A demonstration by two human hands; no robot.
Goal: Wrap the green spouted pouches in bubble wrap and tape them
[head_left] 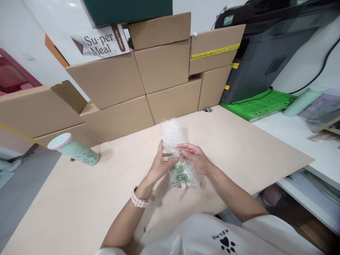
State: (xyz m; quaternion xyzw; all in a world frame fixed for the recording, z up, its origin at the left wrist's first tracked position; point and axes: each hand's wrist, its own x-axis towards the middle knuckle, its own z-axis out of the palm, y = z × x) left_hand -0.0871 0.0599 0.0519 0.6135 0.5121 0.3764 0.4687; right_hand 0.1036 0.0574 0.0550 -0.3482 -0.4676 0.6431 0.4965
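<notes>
Above the light wooden table (79,198), both my hands hold a piece of clear bubble wrap (171,136) with a small green item (180,175) inside its lower part. My left hand (159,164), with a white watch on the wrist, grips the wrap's left side, thumb and fingers pinched. From the right, my right hand (195,157) pinches the wrap near its middle. The upper part of the wrap stands up above my fingers. What the green item is I cannot make out.
A mint tumbler with a pink lid (73,149) lies on the table at the left. Stacked cardboard boxes (148,81) line the back edge. A dark printer (271,53) on a green mat (257,104) stands at the right, beside a white shelf (297,138).
</notes>
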